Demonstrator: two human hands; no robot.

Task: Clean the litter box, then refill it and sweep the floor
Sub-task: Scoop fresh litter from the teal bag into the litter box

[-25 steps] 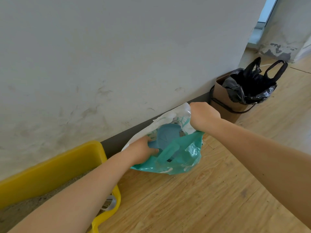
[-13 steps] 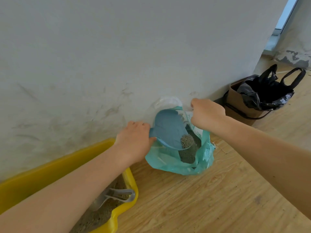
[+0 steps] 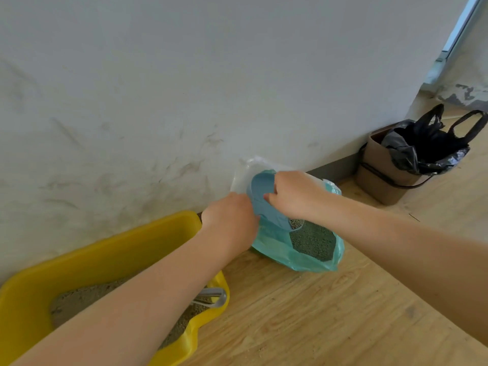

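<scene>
Left hand (image 3: pixel 229 217) curled round blue scoop (image 3: pixel 266 204) handle; right hand (image 3: pixel 295 194) gripping scoop's bowl, above open teal litter bag (image 3: pixel 295 249) against wall, just beside yellow litter box (image 3: pixel 111 249).

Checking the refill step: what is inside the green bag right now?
Grey litter fills the green bag, with a blue scoop held by both the left hand and right hand. The hands cover the scoop's bowl.
</scene>
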